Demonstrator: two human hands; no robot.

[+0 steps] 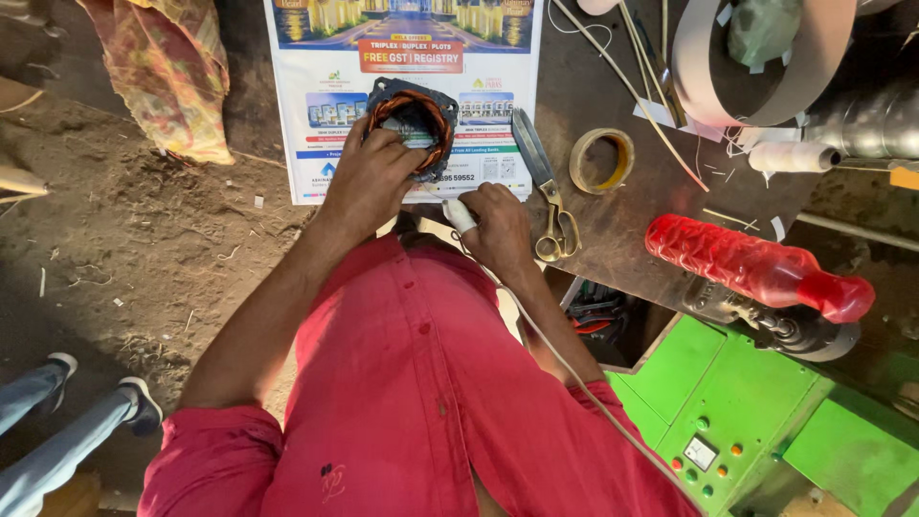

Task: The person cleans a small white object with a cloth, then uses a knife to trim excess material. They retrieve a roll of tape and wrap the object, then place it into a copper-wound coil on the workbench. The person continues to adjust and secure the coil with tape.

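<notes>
Dirt-floor workshop, dark bench w/ printed flyer (pixel 330 115): left hand (pixel 369 182) closed around copper-wound stator (pixel 414 120) on the flyer; right hand (pixel 500 230) pinches white sleeving (pixel 459 214) beside it. Likely mid-insulating; next calls for careful threading. Scissors (pixel 548 191) nearby.

Scissors (pixel 548 187) lay on a dark table (pixel 622 220) beside a tape roll (pixel 601 160); a red bottle (pixel 756 268) lay nearer a green machine (pixel 756 402); a printed sheet (pixel 316 86) covered the table's end.
</notes>
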